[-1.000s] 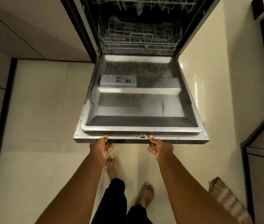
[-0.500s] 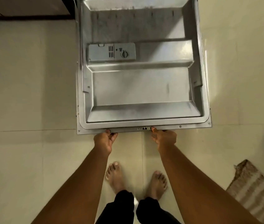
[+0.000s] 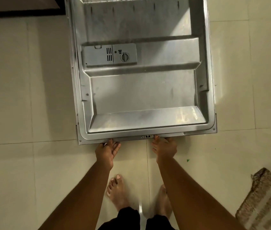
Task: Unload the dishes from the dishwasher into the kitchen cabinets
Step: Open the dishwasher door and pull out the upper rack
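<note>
The dishwasher door lies open and flat in front of me, its steel inner face up, with the grey detergent dispenser at its left. My left hand holds the door's front edge left of the latch, thumb on top and fingers underneath. My right hand grips the same edge just right of the latch, thumb touching the rim. The racks and the dishes are out of view above the frame.
My bare feet stand on the cream tiled floor just behind the door's edge. A striped woven mat lies at the lower right. A dark cabinet plinth runs along the top left.
The door has come down to lie flat with both hands on its front edge. My view has tipped downward, so the racks have left the frame.
</note>
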